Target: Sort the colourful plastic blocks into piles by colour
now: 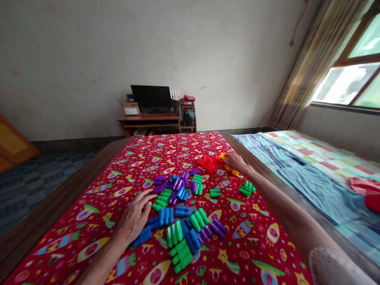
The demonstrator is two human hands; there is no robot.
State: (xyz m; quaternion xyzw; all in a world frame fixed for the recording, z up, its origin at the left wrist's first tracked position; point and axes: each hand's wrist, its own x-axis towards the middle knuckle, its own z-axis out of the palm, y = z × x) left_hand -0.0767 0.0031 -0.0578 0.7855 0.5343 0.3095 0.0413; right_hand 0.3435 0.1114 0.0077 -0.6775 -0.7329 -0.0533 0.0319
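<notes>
My right hand (236, 162) is stretched out to the far right of the cloth, its fingers closed at a yellow building block (222, 156). Another yellow block (235, 173) lies just below it, beside a heap of red blocks (208, 164). My left hand (138, 213) rests palm down with fingers spread and nothing in them. Its fingertips are near green blocks (162, 198) and purple blocks (160, 187). Blue blocks (166, 216) lie just to its right. Closer to me, more green blocks (181, 255) mix with blue and purple ones.
A red patterned cloth (154, 158) covers the table, with its brown wooden edge (68, 188) showing. On the right stands a bed with a checked sheet (320, 154). By the far wall are a desk (148, 117), a monitor (151, 97) and a red telephone (189, 98).
</notes>
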